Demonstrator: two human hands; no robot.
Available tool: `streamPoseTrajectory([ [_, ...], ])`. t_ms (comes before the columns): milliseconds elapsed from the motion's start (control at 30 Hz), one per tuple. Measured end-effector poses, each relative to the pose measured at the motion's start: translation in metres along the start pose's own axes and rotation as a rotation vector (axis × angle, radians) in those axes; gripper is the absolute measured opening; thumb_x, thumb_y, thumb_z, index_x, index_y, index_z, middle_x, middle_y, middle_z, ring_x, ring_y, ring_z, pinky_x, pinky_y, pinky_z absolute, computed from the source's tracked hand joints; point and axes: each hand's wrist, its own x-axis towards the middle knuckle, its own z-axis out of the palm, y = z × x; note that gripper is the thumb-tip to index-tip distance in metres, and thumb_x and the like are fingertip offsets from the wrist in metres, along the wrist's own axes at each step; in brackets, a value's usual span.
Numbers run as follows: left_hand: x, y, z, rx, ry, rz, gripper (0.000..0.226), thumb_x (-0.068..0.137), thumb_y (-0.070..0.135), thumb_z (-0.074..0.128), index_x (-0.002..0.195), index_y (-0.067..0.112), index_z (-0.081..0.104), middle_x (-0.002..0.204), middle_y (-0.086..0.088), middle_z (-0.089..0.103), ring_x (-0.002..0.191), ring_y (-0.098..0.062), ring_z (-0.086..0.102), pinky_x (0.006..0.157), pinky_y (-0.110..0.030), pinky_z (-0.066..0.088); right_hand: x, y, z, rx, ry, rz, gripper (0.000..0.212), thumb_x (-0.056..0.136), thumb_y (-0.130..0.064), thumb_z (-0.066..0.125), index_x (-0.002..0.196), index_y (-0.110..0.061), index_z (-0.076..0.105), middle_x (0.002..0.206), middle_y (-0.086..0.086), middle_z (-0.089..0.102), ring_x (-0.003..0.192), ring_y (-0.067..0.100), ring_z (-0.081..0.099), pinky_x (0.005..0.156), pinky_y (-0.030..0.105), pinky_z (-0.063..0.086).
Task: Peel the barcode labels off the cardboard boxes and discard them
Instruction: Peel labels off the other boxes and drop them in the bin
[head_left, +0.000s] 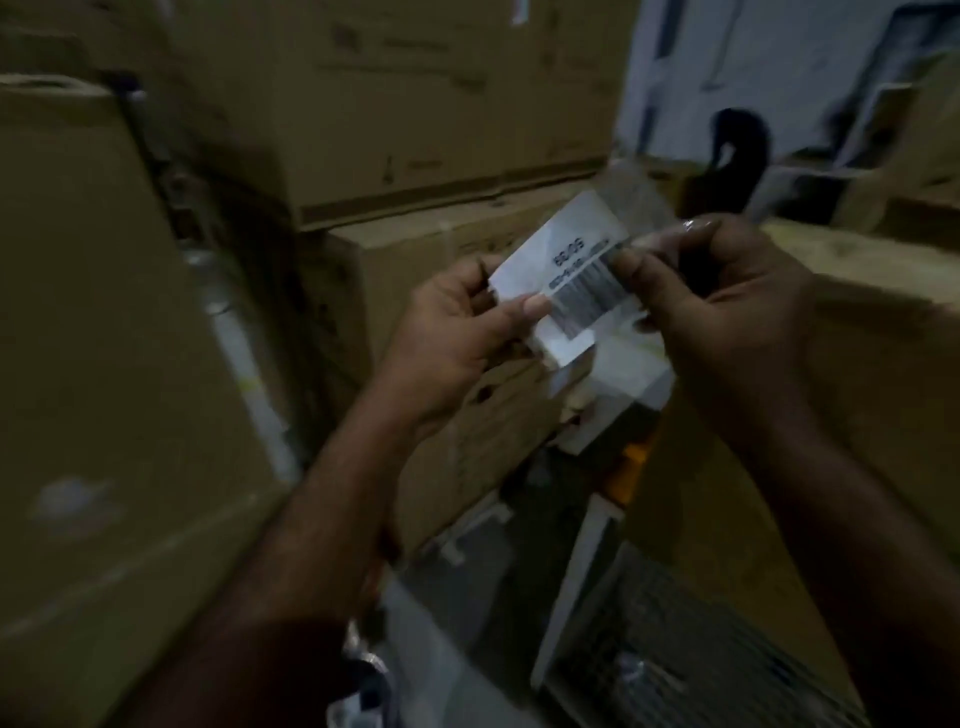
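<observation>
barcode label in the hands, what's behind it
Behind the barcode label, held by the left hand and right hand, stand stacked cardboard boxes. The label and fingers cover the box face directly behind.

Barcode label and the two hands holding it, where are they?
barcode label (566, 273), head view, on its printed middle.
left hand (457, 332), head view, on the middle of the hand.
right hand (727, 322), head view, on the middle of the hand.
</observation>
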Motion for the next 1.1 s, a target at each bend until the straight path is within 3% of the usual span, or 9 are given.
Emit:
streamPoseTrajectory([
  [100, -0.076, -0.027, -0.051, 0.085, 0.230, -0.093, 0.022, 0.075, 0.010, 0.071, 0.094, 0.004, 0.064, 0.085, -0.006, 0.076, 0.076, -0.019, 0.072, 0.067, -0.031, 0.061, -0.053, 0.007, 0.046, 0.134, -0.309, 0.244, 0.008, 0.089, -0.016, 0.070, 0.083, -0.020, 0.066, 0.081, -0.007, 0.070, 0.077, 0.004, 0.069, 0.060, 0.018, 0.055],
  [200, -0.132, -0.057, -0.088, 0.143, 0.421, -0.252, 0.020, 0.077, 0.005, 0.072, 0.090, -0.006, 0.061, 0.078, -0.010, 0.075, 0.067, -0.016, 0.070, 0.058, -0.026, 0.058, -0.101, 0.025, 0.093, 0.288, -0.525, 0.555, 0.007, 0.090, -0.010, 0.067, 0.092, -0.003, 0.068, 0.085, 0.010, 0.073, 0.068, 0.021, 0.068, 0.054, 0.029, 0.056],
  [267, -0.158, -0.073, -0.109, 0.167, 0.537, -0.347, 0.012, 0.084, -0.003, 0.068, 0.079, 0.003, 0.059, 0.067, -0.006, 0.073, 0.056, -0.012, 0.068, 0.049, -0.023, 0.055, -0.126, 0.035, 0.127, 0.390, -0.595, 0.752, 0.015, 0.090, -0.004, 0.066, 0.098, 0.008, 0.063, 0.086, 0.024, 0.070, 0.062, 0.027, 0.061, 0.048, 0.030, 0.052],
  [433, -0.196, -0.100, -0.155, 0.151, 0.744, -0.492, 0.014, 0.090, -0.004, 0.062, 0.080, 0.004, 0.060, 0.058, -0.001, 0.071, 0.050, -0.010, 0.067, 0.050, -0.026, 0.056, -0.164, 0.054, 0.202, 0.494, -0.684, 0.988, 0.016, 0.088, 0.001, 0.067, 0.076, -0.007, 0.060, 0.079, 0.022, 0.068, 0.050, 0.018, 0.058, 0.047, 0.027, 0.051],
  [567, -0.213, -0.122, -0.193, 0.139, 0.824, -0.612, 0.010, 0.089, -0.002, 0.065, 0.081, 0.004, 0.065, 0.066, -0.007, 0.071, 0.056, -0.017, 0.066, 0.062, -0.034, 0.057, -0.185, 0.067, 0.248, 0.475, -0.753, 1.070, 0.012, 0.092, 0.000, 0.063, 0.080, -0.005, 0.065, 0.081, 0.019, 0.070, 0.058, 0.018, 0.062, 0.050, 0.023, 0.055],
  [733, -0.237, -0.165, -0.237, 0.154, 0.936, -0.760, 0.004, 0.089, 0.002, 0.068, 0.088, 0.004, 0.064, 0.069, -0.008, 0.064, 0.050, -0.015, 0.060, 0.055, -0.028, 0.051, -0.226, 0.104, 0.306, 0.326, -0.717, 1.187, 0.013, 0.088, 0.010, 0.058, 0.088, -0.002, 0.053, 0.068, 0.016, 0.060, 0.040, 0.013, 0.056, 0.038, 0.022, 0.048],
  [833, -0.266, -0.204, -0.260, 0.166, 0.952, -0.929, 0.008, 0.093, 0.015, 0.066, 0.089, 0.009, 0.062, 0.079, -0.006, 0.064, 0.063, -0.019, 0.060, 0.060, -0.028, 0.048, -0.265, 0.152, 0.338, 0.169, -0.695, 1.293, 0.018, 0.085, 0.016, 0.057, 0.079, 0.000, 0.052, 0.060, 0.016, 0.058, 0.033, 0.013, 0.054, 0.036, 0.023, 0.048],
  [1000, -0.301, -0.273, -0.290, 0.206, 0.897, -1.144, 0.009, 0.095, 0.016, 0.061, 0.091, 0.008, 0.062, 0.087, -0.011, 0.066, 0.072, -0.023, 0.060, 0.064, -0.030, 0.045, -0.339, 0.243, 0.384, -0.052, -0.840, 1.433, 0.020, 0.081, 0.005, 0.062, 0.071, -0.013, 0.060, 0.082, 0.015, 0.067, 0.072, 0.028, 0.069, 0.077, 0.047, 0.061],
  [1100, -0.294, -0.313, -0.305, 0.258, 0.813, -1.185, 0.016, 0.095, 0.020, 0.062, 0.084, 0.010, 0.061, 0.091, -0.016, 0.068, 0.072, -0.022, 0.062, 0.066, -0.032, 0.046, -0.374, 0.282, 0.408, -0.162, -0.831, 1.439, 0.021, 0.079, -0.001, 0.063, 0.066, -0.017, 0.060, 0.079, 0.011, 0.068, 0.087, 0.036, 0.071, 0.078, 0.049, 0.061],
])
